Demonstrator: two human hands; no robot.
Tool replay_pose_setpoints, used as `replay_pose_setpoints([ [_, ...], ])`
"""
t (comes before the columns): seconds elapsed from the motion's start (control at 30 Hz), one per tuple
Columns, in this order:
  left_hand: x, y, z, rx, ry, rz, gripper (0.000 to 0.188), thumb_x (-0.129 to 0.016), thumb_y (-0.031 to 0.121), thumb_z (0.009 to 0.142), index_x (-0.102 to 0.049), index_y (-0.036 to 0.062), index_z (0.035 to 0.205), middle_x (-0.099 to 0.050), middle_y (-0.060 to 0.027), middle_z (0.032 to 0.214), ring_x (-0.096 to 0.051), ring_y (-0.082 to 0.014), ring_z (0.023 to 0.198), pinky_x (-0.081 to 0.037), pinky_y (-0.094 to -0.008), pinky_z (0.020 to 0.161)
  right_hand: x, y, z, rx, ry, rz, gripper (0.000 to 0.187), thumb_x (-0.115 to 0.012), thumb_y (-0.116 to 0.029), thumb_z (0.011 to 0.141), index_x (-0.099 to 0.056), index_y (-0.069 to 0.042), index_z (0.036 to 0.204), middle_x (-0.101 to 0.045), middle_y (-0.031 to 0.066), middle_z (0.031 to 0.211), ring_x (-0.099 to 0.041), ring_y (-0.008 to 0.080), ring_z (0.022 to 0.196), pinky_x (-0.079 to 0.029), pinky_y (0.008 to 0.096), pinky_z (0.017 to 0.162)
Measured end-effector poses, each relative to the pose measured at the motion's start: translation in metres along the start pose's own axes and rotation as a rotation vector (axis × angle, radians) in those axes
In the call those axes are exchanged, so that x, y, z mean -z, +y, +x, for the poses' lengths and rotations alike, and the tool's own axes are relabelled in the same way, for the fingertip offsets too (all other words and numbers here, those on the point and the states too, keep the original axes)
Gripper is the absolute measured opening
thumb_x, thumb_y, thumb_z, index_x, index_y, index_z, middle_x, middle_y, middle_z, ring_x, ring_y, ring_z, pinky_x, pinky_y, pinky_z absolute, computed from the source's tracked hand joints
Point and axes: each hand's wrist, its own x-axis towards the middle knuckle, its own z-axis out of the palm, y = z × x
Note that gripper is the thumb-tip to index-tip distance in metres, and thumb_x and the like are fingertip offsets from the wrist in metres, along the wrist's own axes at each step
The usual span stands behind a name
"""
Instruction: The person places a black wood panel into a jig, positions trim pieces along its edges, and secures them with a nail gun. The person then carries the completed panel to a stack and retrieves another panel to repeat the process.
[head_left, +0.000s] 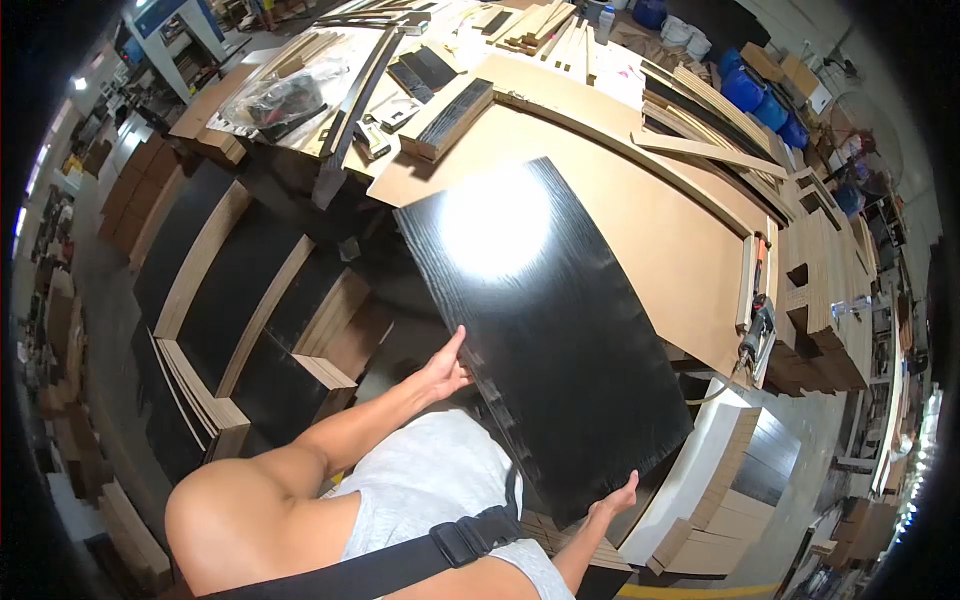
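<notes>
A large black wood-grain board [560, 350] slants in front of me, a bright glare on its far end. My left hand [447, 370] grips its left edge, thumb along the side and fingers partly hidden beneath. At the near right corner my right hand [616, 494] is closed on the same board, most of its fingers out of sight underneath. The board's far end overlaps the edge of a workbench covered by a tan panel [640, 235]. On that bench, beyond the board, lies a thick black block [447, 122] with pale wood sides.
Stacks of black panels [240, 290] stand on the left. A power tool [757, 330] lies at the bench's right edge. Wooden strips [715, 115] are piled at the back right, near blue drums [745, 90]. More stacked boards [720, 490] sit at lower right.
</notes>
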Motion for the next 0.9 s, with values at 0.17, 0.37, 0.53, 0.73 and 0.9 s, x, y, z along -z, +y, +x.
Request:
replay_pose_setpoints([
  [0.17,-0.024,-0.029,0.025,0.126,0.023,0.017,0.072,-0.045,0.069,0.098,-0.055,0.0103,0.139,-0.063,-0.0089,0.136,-0.058,-0.0263,0.125,-0.040,-0.0454,0.111,0.025,-0.016,0.021,0.029,0.137,-0.038,0.046,-0.062,-0.033,0.094,-0.069,0.011,0.108,-0.071,0.0153,0.107,-0.066,0.0271,0.091,-0.054,0.0381,0.085],
  [0.37,-0.033,-0.004,0.062,0.150,0.017,0.129,0.057,-0.045,0.056,0.104,-0.061,0.0080,0.131,-0.069,-0.0089,0.126,-0.065,-0.0242,0.118,-0.045,-0.0444,0.109,-0.004,-0.017,0.094,-0.041,0.072,-0.224,0.051,-0.069,-0.036,0.094,-0.067,0.010,0.116,-0.070,0.0183,0.116,-0.067,0.0303,0.100,-0.054,0.0405,0.092],
  [0.53,-0.037,0.035,0.103,0.085,0.096,0.233,0.056,-0.050,0.055,0.101,-0.053,0.0134,0.139,-0.063,-0.0089,0.133,-0.063,-0.0266,0.117,-0.044,-0.0455,0.106,-0.073,-0.046,0.176,-0.064,0.107,-0.299,0.033,-0.071,-0.027,0.094,-0.067,0.005,0.088,-0.065,0.0068,0.096,-0.056,0.0182,0.088,-0.048,0.0370,0.085],
  [0.73,0.007,0.139,0.144,-0.523,0.806,0.665,0.054,-0.072,0.033,0.091,-0.051,-0.0003,0.127,-0.057,-0.0190,0.123,-0.057,-0.0303,0.113,-0.044,-0.0423,0.103,-0.118,-0.112,0.262,-0.168,-0.079,0.074,0.034,-0.055,-0.030,0.104,-0.064,0.001,0.116,-0.068,0.0135,0.123,-0.063,0.0285,0.115,-0.049,0.0377,0.102],
  [0.9,0.005,0.200,0.133,-1.003,0.843,1.371,0.078,-0.077,0.025,0.087,-0.036,-0.0060,0.147,-0.043,-0.0280,0.148,-0.039,-0.0435,0.139,-0.031,-0.0442,0.117,-0.128,-0.139,0.269,-0.122,-0.128,-0.133,0.047,-0.056,-0.038,0.101,-0.054,-0.009,0.137,-0.063,0.0086,0.137,-0.057,0.0224,0.127,-0.042,0.0402,0.103],
])
